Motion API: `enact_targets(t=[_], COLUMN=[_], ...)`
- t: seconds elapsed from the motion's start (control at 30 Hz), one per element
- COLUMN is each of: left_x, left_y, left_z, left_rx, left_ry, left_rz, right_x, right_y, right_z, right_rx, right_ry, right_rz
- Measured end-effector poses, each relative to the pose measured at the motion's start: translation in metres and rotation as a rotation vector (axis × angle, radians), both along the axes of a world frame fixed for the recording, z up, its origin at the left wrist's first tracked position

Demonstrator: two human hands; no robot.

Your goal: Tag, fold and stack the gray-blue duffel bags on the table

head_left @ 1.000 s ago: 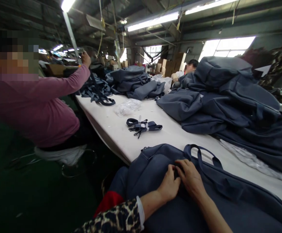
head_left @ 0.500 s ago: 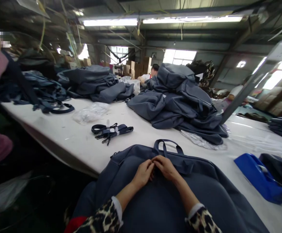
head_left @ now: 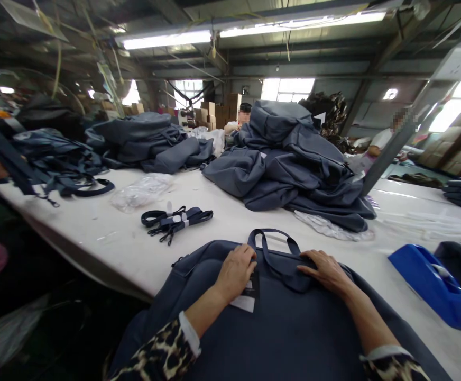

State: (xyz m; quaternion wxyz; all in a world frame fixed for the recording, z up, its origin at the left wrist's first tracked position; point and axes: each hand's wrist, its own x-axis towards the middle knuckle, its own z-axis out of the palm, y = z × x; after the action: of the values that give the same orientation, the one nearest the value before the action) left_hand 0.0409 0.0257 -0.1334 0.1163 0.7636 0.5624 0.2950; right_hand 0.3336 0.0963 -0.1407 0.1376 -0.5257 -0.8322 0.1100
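A large navy bag (head_left: pixel 294 328) lies at the table's near edge, its strap handle (head_left: pixel 272 254) looped up at the top. My left hand (head_left: pixel 236 272) rests on the bag left of the handle, fingers bent together; what they may grip is hidden. Below it hangs a black tag with a white label (head_left: pixel 247 296). To the right of the handle, my right hand (head_left: pixel 325 270) lies on the bag's top with thumb and fingers apart, holding nothing. Bundled navy straps with metal hooks (head_left: pixel 177 219) lie beyond the bag.
Navy bags are piled at the centre (head_left: pixel 286 159) and back left (head_left: pixel 143 140). A clear plastic bag (head_left: pixel 141 191) lies on the white table (head_left: pixel 111 233). Blue tape dispenser (head_left: pixel 432 283) at right. A metal post (head_left: pixel 389 148) rises at right. People are behind; another person's arm is at left.
My hands were together at the bag's top middle and have separated, the right one moving right. The tag and label now show. The person at far left has moved mostly out of view.
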Motion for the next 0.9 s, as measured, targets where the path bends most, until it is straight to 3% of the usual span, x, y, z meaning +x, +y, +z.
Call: enact_targets(t=[0.13, 0.23, 0.43, 0.53, 0.63, 0.77, 0.9], left_x=[-0.001, -0.006, -0.019, -0.024, -0.028, -0.034, -0.038], left_y=[0.033, 0.04, 0.027, 0.017, 0.009, 0.007, 0.018], left_z=[-0.013, -0.023, -0.011, -0.009, -0.01, -0.005, 0.008], left_rx=[0.018, 0.036, 0.198, 0.309, 0.351, 0.223, -0.096], left_ry=[0.14, 0.187, 0.19, 0.146, 0.17, 0.261, 0.341], left_rz=[0.03, -0.014, -0.081, -0.145, -0.22, -0.313, -0.292], right_x=[-0.004, -0.006, 0.0, 0.008, 0.015, 0.02, 0.019], right_y=[-0.005, -0.018, -0.045, -0.057, -0.067, -0.072, -0.058], right_z=[0.002, 0.014, 0.044, 0.043, 0.031, 0.02, 0.018], right_rx=[-0.024, 0.01, 0.092, 0.071, 0.099, 0.104, 0.046], right_ry=[-0.057, -0.06, -0.037, -0.039, -0.055, -0.039, -0.05], right_rz=[-0.008, -0.012, 0.037, 0.127, 0.185, 0.185, 0.147])
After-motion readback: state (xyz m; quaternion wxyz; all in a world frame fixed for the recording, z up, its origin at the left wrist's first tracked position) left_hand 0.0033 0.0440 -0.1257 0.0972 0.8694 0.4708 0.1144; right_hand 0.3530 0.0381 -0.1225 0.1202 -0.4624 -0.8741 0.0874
